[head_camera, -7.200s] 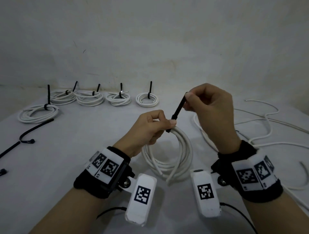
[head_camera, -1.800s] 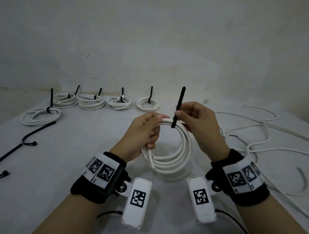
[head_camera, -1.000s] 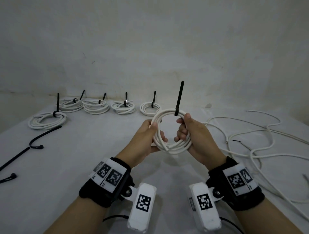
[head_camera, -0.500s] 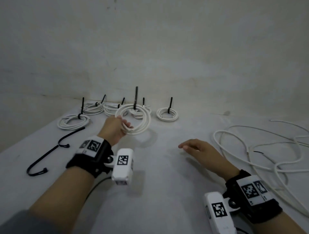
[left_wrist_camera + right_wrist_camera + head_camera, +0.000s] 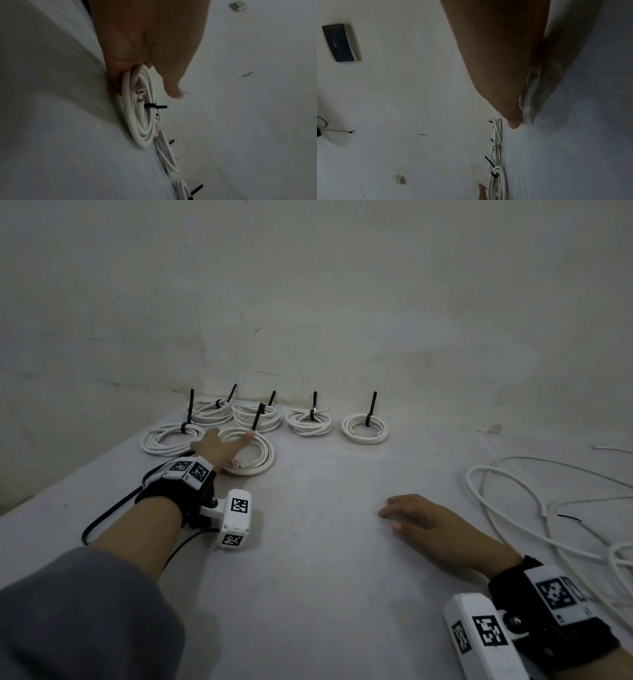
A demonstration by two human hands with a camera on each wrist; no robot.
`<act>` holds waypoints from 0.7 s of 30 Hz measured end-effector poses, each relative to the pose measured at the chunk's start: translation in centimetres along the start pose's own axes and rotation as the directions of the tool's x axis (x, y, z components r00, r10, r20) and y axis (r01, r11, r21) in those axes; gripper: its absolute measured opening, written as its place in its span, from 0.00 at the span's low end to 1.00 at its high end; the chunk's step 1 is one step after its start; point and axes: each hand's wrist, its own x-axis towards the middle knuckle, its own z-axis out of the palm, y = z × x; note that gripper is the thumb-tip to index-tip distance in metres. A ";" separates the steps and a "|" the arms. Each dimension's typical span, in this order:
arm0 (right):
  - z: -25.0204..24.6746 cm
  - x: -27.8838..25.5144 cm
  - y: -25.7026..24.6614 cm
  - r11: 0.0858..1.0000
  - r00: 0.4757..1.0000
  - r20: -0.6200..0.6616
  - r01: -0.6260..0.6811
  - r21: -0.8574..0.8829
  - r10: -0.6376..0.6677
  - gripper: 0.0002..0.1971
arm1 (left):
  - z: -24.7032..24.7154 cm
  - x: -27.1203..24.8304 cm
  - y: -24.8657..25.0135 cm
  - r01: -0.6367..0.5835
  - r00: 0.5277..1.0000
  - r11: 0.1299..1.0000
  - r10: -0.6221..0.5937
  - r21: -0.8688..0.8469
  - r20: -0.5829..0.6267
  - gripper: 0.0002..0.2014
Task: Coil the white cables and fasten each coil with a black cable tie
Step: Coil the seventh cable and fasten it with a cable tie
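Note:
The newly tied white coil [image 5: 262, 455] lies on the table at the far left, its black cable tie [image 5: 256, 417] sticking up. My left hand [image 5: 215, 448] reaches over the coil's left part with fingers spread and straight. In the left wrist view the coil [image 5: 142, 128] and its tie [image 5: 155, 106] lie just past the palm, and the thumb [image 5: 174, 90] stands clear of the cable. My right hand [image 5: 411, 517] rests flat on the table in the middle, holding nothing; the right wrist view shows the right hand [image 5: 496, 54] stretched along the surface.
Several tied coils line the back edge by the wall, the rightmost coil [image 5: 364, 429] standing apart. Loose white cables [image 5: 513, 508] sprawl at the right. A loose black tie [image 5: 102, 520] lies by my left forearm.
My left hand carried the tied coil to the far left and set it down beside the other coils, then its fingers spread. The right hand let go and settled flat on the table.

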 end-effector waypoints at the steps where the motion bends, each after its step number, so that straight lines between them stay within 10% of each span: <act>1: 0.0 0.0 0.1 1.000 1.000 -0.002 -0.001 0.010 0.001 0.10 | -0.2 -0.3 0.2 -0.006 1.000 0.985 0.005 0.172 0.006 0.59; 10: 0.1 0.1 0.4 0.999 1.000 -0.003 0.001 0.035 -0.001 0.10 | -0.1 0.1 2.0 -0.109 0.992 0.757 0.039 0.645 0.122 0.46; 21: 0.1 -0.1 0.3 0.999 1.000 -0.019 0.006 0.045 -0.005 0.09 | 0.6 0.5 0.9 -0.156 0.987 0.654 0.078 0.740 0.140 0.49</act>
